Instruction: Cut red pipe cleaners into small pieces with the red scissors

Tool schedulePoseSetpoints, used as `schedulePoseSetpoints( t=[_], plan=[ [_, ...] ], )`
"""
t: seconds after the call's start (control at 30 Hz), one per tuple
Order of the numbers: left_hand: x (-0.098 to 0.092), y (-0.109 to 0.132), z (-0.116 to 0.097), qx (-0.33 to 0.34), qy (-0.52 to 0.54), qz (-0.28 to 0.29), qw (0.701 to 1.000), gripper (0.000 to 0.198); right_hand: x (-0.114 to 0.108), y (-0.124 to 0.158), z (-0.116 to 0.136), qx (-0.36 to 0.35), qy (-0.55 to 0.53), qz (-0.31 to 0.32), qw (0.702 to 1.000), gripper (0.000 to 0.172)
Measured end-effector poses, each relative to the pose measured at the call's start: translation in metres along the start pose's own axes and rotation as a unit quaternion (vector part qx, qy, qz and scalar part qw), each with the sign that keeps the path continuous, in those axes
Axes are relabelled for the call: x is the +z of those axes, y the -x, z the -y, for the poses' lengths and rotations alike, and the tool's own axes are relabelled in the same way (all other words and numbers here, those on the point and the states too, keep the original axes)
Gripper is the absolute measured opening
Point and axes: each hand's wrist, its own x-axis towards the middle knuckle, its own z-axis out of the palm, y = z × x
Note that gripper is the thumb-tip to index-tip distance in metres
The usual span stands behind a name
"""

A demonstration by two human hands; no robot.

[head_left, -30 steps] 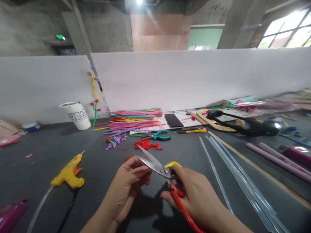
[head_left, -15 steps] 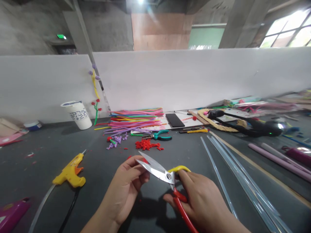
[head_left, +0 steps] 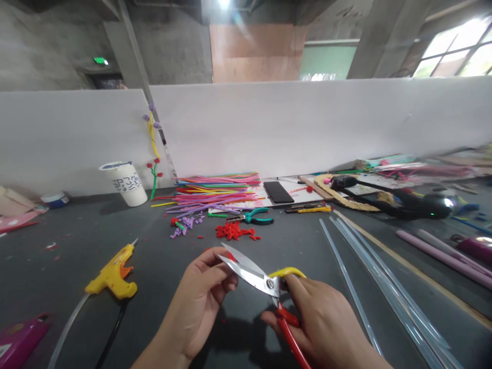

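Observation:
My right hand (head_left: 319, 312) grips scissors (head_left: 251, 271) with one yellow and one red handle; the blades stand slightly apart and point up-left. Fingertips of my left hand (head_left: 203, 292) pinch a small red piece (head_left: 230, 256) that shows between the blades near their tips. Just beyond the hands lies a pile of short red pieces (head_left: 234, 231). A smaller heap of purple bits (head_left: 186, 225) sits to its left. Behind them are teal-handled pliers (head_left: 257, 217) and a bundle of coloured fuzzy stems (head_left: 215, 193).
On the left are a yellow glue gun (head_left: 115, 274) with its cord and a white cup (head_left: 128, 187). A phone (head_left: 278, 192) lies at the back. Clear sticks (head_left: 380, 287) and a black lamp-like object (head_left: 403, 200) are on the right. A white panel (head_left: 269, 128) stands behind.
The view has shifted slightly, so everything sits a little lower and further right. Both hands keep nearly the same pose, with the scissor blades still around the red piece.

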Motion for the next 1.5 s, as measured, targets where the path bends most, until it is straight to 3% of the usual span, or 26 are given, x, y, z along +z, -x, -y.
schedulePoseSetpoints(
  t=[0.8, 1.13, 1.5],
  plan=[
    [-0.0018, -0.0023, 0.0034, -0.006, 0.023, 0.02, 1.0, 0.009, 0.0048, 0.0007, 0.005, 0.011, -0.017, 0.012, 1.0, 0.036],
    [-0.0013, -0.0007, 0.0041, -0.011, 0.048, 0.021, 0.999, 0.009, 0.0063, -0.001, 0.0078, 0.009, 0.005, 0.013, 1.0, 0.025],
    [-0.0016, -0.001, 0.0028, -0.002, 0.039, 0.018, 0.999, 0.007, 0.0042, -0.0023, 0.0087, 0.001, 0.017, -0.009, 1.0, 0.03]
  ],
)
